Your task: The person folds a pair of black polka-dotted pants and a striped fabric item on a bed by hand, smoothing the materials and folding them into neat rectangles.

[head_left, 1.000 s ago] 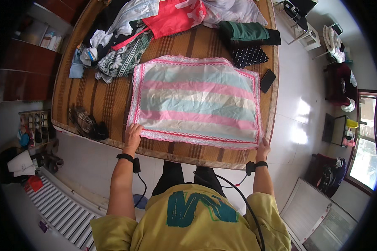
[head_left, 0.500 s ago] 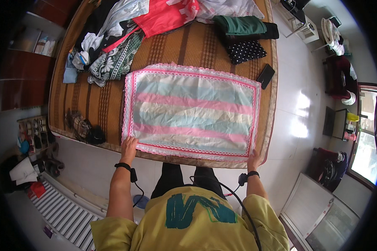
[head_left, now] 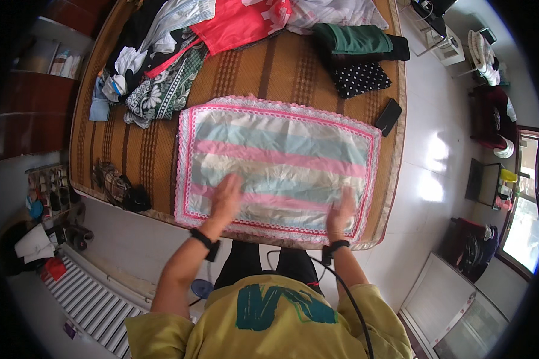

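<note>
A rectangular striped cloth (head_left: 281, 157) in pink, pale blue and cream lies spread on the woven mat, wrinkled across its middle. White lace and pink trim run round its edges. My left hand (head_left: 226, 196) is over its lower left part, blurred by motion, fingers stretched out. Over the lower right part is my right hand (head_left: 341, 210), also a little blurred, with its fingers extended. Neither hand grips anything; whether the palms touch the fabric I cannot tell.
The brown woven mat (head_left: 245, 72) covers the bed. Crumpled clothes (head_left: 161, 99) and a red garment (head_left: 239, 27) are heaped at the far left. Folded green fabric (head_left: 353, 39) and a polka-dot piece (head_left: 362, 79) lie far right, near a black phone (head_left: 388, 116). A hair clip-like dark bundle (head_left: 123, 188) sits left.
Both hands have let go of the cloth's near corners and moved inward over it, the left one farther. The view has shifted slightly.
</note>
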A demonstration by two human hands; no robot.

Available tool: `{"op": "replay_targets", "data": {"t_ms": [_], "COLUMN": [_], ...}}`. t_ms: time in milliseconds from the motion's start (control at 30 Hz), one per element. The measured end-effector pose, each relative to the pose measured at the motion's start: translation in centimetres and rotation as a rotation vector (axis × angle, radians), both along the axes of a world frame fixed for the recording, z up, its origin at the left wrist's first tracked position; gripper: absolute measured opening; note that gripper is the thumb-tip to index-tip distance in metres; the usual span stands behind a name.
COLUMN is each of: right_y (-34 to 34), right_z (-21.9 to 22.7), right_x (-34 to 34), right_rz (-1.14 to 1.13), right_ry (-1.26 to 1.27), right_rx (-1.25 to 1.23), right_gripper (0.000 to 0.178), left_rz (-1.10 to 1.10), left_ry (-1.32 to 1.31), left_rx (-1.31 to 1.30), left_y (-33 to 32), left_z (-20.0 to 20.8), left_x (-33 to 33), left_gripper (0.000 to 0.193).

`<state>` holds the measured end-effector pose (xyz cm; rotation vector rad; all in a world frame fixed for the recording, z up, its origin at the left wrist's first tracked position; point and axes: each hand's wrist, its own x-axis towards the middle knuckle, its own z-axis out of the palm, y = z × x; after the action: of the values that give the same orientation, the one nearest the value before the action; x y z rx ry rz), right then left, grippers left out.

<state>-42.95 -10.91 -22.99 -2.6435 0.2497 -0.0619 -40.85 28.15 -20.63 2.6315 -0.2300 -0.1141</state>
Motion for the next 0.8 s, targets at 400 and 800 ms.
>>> {"op": "replay_targets", "data": {"t_ms": [400,800], "right_y": [-5.0,-14.1], "right_z": [-2.8,-5.4], "right_x": [10.2,24.4], "right_rz": [0.229,-0.34], "right_ry": [0.156,0.052], "right_rx": [-0.357,-0.079], "right_gripper": [0.057,0.055], "left_rz": [0.05,0.768], "left_ry": [-0.034,0.451], "left_rx": [0.405,0.127], "left_y": [8.8,17.2], "left_z": [-6.1,-5.0], "left_x": [7.6,27.7], "left_gripper": [0.078,0.066]}}
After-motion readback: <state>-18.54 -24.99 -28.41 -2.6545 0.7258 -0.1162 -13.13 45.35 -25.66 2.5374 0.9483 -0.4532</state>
